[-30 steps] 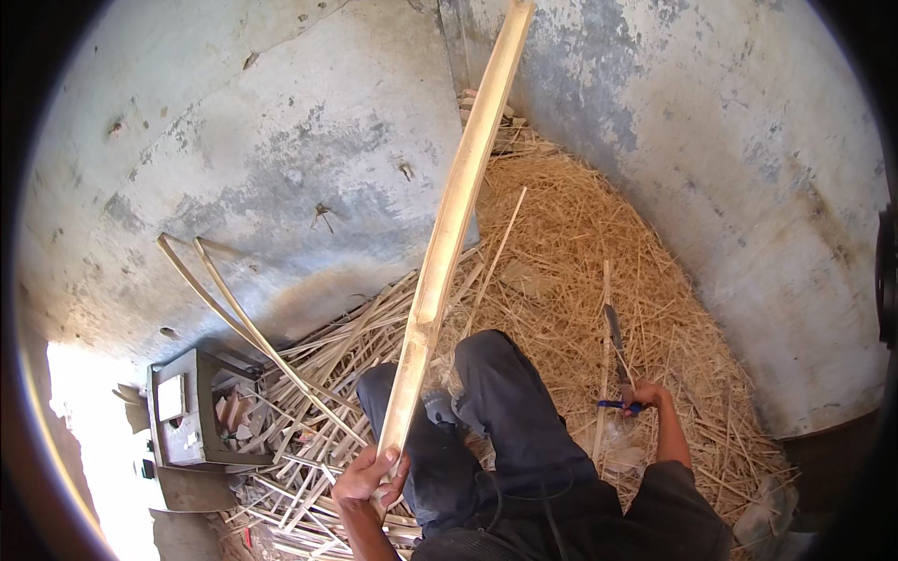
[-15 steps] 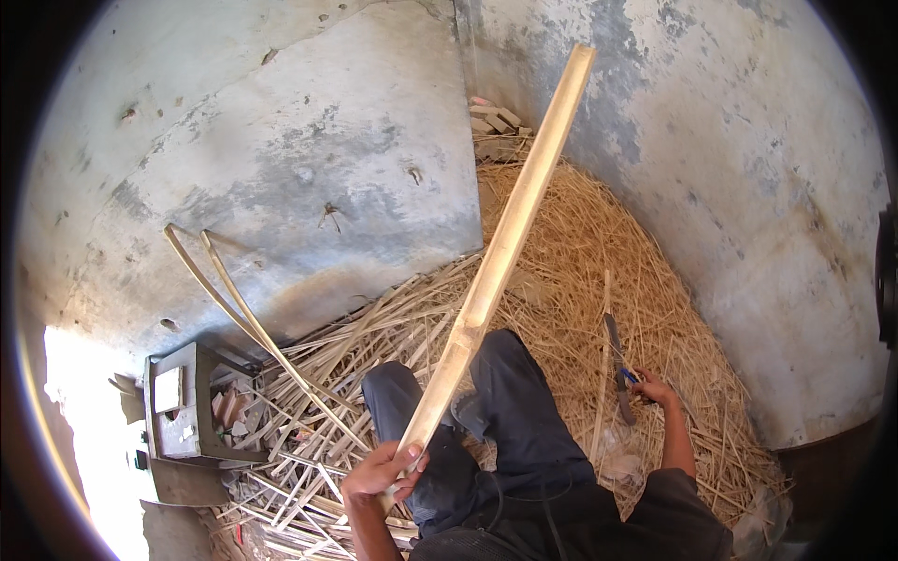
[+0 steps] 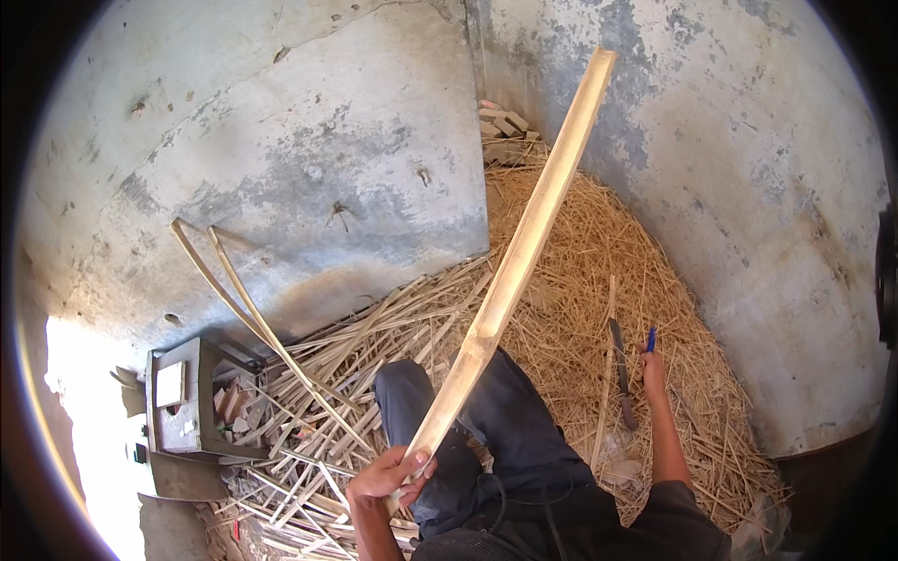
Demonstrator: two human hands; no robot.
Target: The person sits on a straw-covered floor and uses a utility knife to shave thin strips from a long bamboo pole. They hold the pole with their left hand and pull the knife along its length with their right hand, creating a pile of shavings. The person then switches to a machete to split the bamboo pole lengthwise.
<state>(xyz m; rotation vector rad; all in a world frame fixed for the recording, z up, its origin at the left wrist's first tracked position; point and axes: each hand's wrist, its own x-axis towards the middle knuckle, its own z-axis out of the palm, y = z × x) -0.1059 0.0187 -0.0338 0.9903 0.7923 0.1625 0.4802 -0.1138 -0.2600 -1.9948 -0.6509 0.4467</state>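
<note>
The long bamboo strip (image 3: 524, 252) has swung further right, its tip now against the right-hand wall (image 3: 748, 187). Left hand (image 3: 388, 475) grips its lower end tight. Right hand (image 3: 652, 366) reaches onto the straw (image 3: 580, 243), clutching a blue-handled tool (image 3: 650, 338), beside a knife (image 3: 621, 369).

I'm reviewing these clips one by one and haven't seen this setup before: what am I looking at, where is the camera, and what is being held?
The camera sits on a person's head and looks down, so walls bend at the rim. The left hand grips the lower end of a long split bamboo slat that slants up toward the wall. The right hand holds a blue-handled tool beside a dark blade over the straw pile. Thin bamboo strips lie left of the person's dark-trousered legs, next to a grey metal box.
</note>
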